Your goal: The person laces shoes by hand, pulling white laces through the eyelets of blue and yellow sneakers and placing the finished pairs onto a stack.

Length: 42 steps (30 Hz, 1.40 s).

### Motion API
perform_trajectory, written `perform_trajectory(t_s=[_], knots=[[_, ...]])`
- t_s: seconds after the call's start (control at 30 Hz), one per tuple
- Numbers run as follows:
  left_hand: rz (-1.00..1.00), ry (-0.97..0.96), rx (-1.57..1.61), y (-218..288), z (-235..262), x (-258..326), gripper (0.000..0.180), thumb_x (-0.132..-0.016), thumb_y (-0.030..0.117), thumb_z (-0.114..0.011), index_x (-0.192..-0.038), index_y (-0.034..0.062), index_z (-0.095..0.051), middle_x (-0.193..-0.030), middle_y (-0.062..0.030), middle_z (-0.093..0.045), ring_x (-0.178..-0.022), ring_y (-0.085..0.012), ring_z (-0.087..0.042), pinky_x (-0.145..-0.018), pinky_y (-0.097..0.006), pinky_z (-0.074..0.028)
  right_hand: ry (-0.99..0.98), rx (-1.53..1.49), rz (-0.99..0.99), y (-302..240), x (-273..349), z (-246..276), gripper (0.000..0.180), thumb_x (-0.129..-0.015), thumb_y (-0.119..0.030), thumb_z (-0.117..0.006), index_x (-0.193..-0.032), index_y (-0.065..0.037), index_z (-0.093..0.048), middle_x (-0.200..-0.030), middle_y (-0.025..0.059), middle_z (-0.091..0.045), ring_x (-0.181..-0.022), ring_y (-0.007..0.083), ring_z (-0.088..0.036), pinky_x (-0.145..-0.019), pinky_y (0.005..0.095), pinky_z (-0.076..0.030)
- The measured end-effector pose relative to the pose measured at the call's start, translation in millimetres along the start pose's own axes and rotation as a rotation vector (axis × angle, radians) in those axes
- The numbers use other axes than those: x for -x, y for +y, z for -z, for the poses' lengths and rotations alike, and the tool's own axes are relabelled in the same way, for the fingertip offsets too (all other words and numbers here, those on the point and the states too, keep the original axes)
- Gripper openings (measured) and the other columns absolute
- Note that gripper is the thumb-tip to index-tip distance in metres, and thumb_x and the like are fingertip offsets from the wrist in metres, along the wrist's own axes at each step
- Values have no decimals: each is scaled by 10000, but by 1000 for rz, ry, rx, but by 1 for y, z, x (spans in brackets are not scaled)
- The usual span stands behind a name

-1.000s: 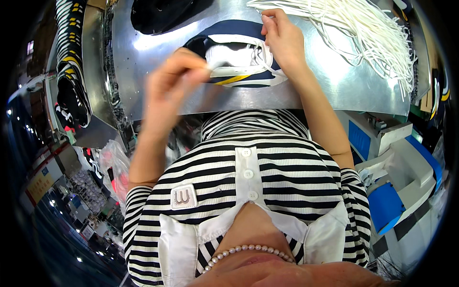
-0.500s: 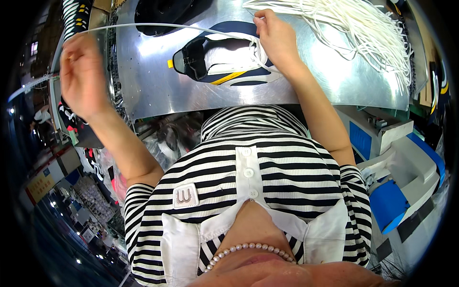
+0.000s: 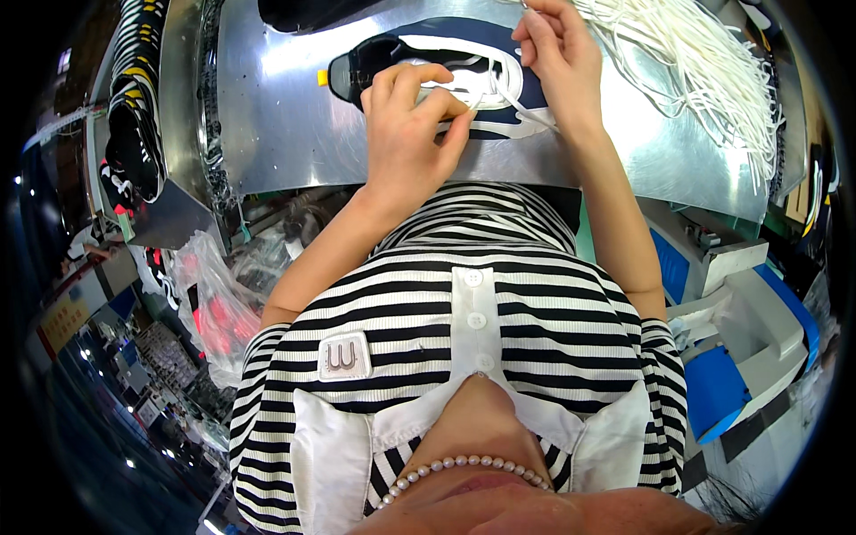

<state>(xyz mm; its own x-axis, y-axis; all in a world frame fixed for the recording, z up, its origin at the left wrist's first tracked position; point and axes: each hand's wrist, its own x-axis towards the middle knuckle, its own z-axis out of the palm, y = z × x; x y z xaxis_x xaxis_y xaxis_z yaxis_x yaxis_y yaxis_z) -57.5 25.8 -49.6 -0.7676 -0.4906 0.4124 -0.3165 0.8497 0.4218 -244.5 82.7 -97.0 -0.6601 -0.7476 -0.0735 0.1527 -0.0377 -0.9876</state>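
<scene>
Shoe: navy and white, black heel lining, yellow heel tab; lace white. Lace bundle: white. From where I stand, worker's shirt: black-and-white stripes, white collar. Bench top: silvery. Nearby equipment: pale grey, blue.

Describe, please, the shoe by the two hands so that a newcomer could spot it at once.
Start at the shiny metal table in front of the person and look left of the big bundle of white laces. The shoe lies there by the left hand, heel toward the left. Unlike the black item beyond it, it shows white panels and a yellow heel tab.
</scene>
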Motion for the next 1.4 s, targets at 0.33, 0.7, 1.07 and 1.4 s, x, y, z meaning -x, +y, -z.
perform_trajectory(t_s=[0.33,0.7,1.07,1.4], knots=[[201,-28,189,-17,-4,-9,209,-789,123,-764,-919,38,-625,-949,-82,-651,-863,-290,-630,-754,-361,-476,-260,436,44,-25,80,0,189,-959,-142,-606,-1125,-56,-575,-830,115,-700,-723,237,-699,-642,315,-521],[253,-238,234,-28,7,-14,199,-810,130,-760,-948,32,-654,-878,-84,-686,-789,-247,-657,-704,-309,-502,-309,591,27,-24,74,-3,125,-949,-134,-607,-1027,-45,-567,-782,102,-694,-692,271,-691,-623,348,-513],[157,-200,343,-32,5,-1,176,-815,98,-755,-949,22,-669,-851,-93,-683,-748,-226,-646,-663,-293,-488,-262,546,-45,-8,61,-31,185,-940,-187,-623,-1012,-59,-511,-742,113,-671,-660,284,-678,-612,376,-513],[-264,-67,212,-43,2,11,231,-719,-9,-756,-913,31,-636,-773,-84,-607,-677,-266,-581,-600,-350,-447,-644,946,361,-48,28,-30,127,-893,-162,-587,-956,-75,-656,-742,116,-679,-707,322,-662,-618,424,-510]])
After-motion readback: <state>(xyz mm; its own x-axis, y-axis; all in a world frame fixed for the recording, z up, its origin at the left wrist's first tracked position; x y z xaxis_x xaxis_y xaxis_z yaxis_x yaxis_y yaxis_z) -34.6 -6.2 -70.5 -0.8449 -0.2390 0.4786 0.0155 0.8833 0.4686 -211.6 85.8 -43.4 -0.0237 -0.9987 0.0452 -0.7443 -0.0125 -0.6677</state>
